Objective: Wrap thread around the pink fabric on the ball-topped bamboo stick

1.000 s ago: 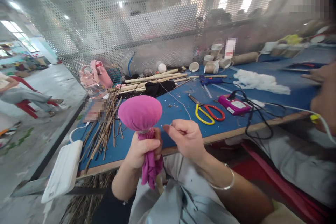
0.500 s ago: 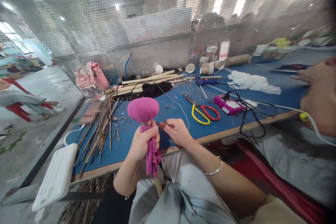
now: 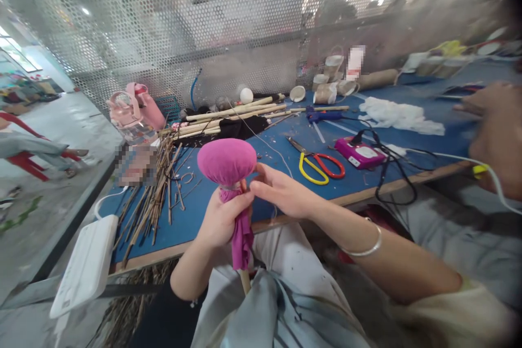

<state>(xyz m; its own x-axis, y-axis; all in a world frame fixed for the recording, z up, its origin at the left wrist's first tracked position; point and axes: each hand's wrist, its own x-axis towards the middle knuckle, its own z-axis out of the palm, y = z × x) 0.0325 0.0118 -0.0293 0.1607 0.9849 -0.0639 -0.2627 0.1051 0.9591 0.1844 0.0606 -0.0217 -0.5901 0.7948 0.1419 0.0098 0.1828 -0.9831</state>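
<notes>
Above the near edge of a blue-topped table [image 3: 359, 178], the left hand [image 3: 220, 217] is clenched around the gathered neck of a magenta form [image 3: 227, 160], which is held upright before the wearer's lap. The form has a smooth, rounded cap of taut cloth, broad and cushion-like; below the fist, matching fabric hangs in loose, crumpled folds, from which a pale rod [image 3: 245, 281] emerges, its lower end lost against grey-blue clothing. A greyish band [image 3: 230, 187] encircles the neck, its material hard to make out. The right hand [image 3: 281, 190] brings a curved thumb and fingers close beneath the cap; whether they pinch anything cannot be told, the fingertips being partly hidden. Beyond lie scissors [image 3: 314, 166] with metal blades and yellow and red loops, and a glossy purple box [image 3: 361, 153]; to the left, thin, rough brown twigs [image 3: 157, 196] overlap. Farther right rests a soft, crumpled white mass [image 3: 402, 117] of unclear nature, and at the frame's margin another person's hand [image 3: 495, 111] is blurred and cut off.
</notes>
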